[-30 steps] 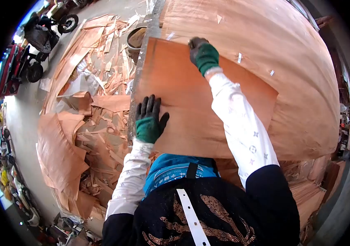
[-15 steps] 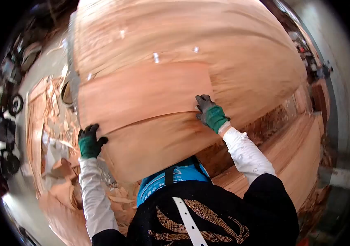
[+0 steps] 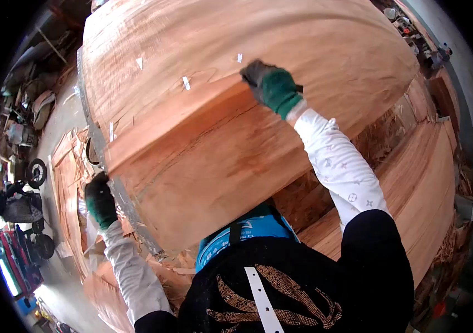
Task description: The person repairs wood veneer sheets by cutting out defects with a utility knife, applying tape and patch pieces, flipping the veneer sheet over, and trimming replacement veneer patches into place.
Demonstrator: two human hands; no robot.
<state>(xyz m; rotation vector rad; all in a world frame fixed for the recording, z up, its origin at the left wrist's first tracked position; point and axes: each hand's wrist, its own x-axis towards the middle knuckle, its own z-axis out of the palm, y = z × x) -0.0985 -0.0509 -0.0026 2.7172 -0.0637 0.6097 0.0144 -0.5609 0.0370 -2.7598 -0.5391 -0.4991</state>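
Observation:
A reddish strip of wood veneer [image 3: 175, 123] lies slantwise over a large, paler veneer sheet [image 3: 330, 61]. My right hand [image 3: 269, 86], in a grey and green glove, is closed on the strip's right end, which is raised and bent. At the strip's lower left corner is my left hand [image 3: 101, 201], gloved the same way, with its fingers curled in at the edge. Its fingertips are dark and partly hidden. Below the strip, a thin dark crack runs across the large sheet.
Small white tape pieces [image 3: 186, 83] dot the large sheet. A stack of veneer [image 3: 397, 194] stands at the right. Torn veneer scraps [image 3: 70, 183] cover the floor at left, beside a grey table edge [image 3: 89, 116]. Farther left stands a motorbike [image 3: 23, 208].
My right hand has moved up and away, lifting the strip's right end. My left hand has shifted left and slightly down. The strip now lies at a steeper slant, and its near edge has risen.

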